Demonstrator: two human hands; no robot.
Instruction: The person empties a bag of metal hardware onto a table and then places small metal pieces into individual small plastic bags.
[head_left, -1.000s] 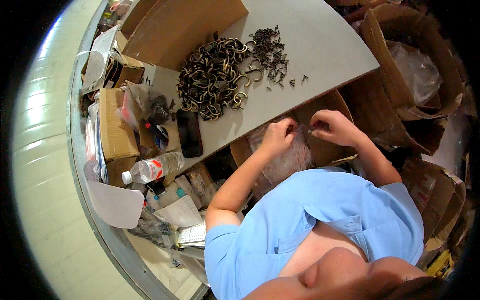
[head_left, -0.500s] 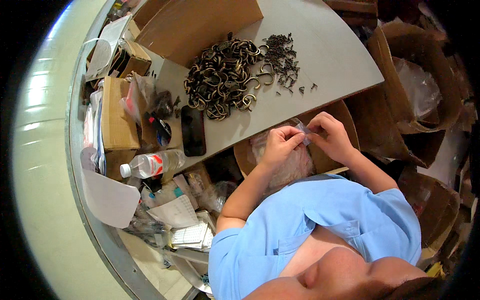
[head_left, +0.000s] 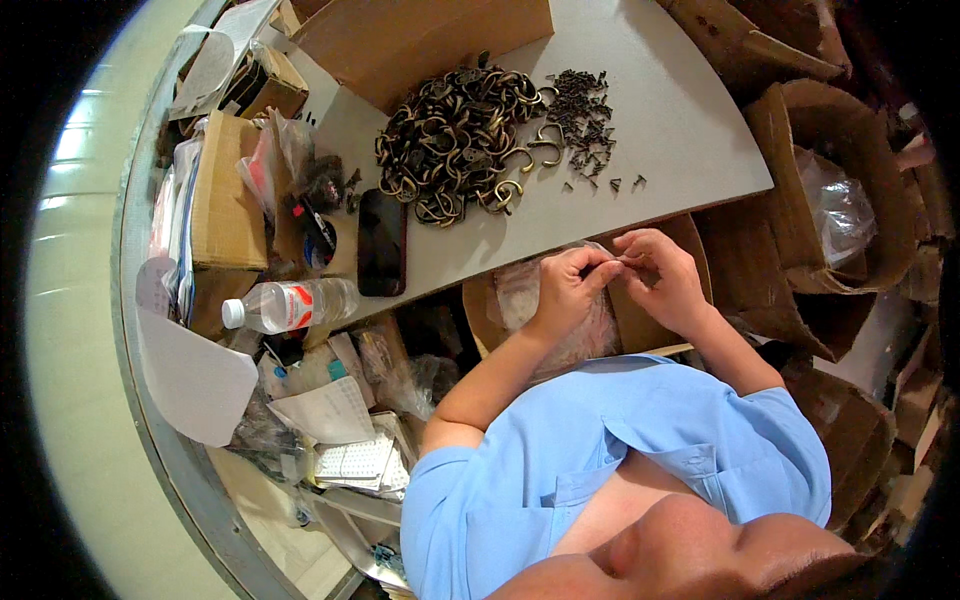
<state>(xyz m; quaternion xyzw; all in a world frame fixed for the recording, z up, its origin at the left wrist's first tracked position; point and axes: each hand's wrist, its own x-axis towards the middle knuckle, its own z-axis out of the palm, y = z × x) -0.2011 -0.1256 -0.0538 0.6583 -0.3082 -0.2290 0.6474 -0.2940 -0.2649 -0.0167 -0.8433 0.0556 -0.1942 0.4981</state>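
Close together over an open cardboard carton [head_left: 655, 332] at the table's edge, both my hands are closed in pinches. My left hand [head_left: 570, 292] and my right hand [head_left: 662, 283] meet at the fingertips on the edge of a small clear plastic bag [head_left: 598, 249], mostly hidden by the fingers. More clear plastic bags [head_left: 516, 296] lie in the carton below. Beyond my hands, a heap of bronze-coloured curved metal fittings [head_left: 455, 145] rests on the grey table [head_left: 690, 130]. Small dark screws [head_left: 582, 110] are scattered to its right.
A black phone [head_left: 382, 243] lies at the table's left edge, near a clear water bottle [head_left: 300, 304]. Cardboard boxes [head_left: 228, 192], papers [head_left: 335, 410] and plastic wrappings crowd the left side. Large open cartons [head_left: 800, 180] stand at the right. A cardboard panel [head_left: 430, 40] stands behind the heap.
My fingertips have drawn closer together, and less of the clear bag shows between them. The view has shifted slightly; the fittings and screws lie as before.
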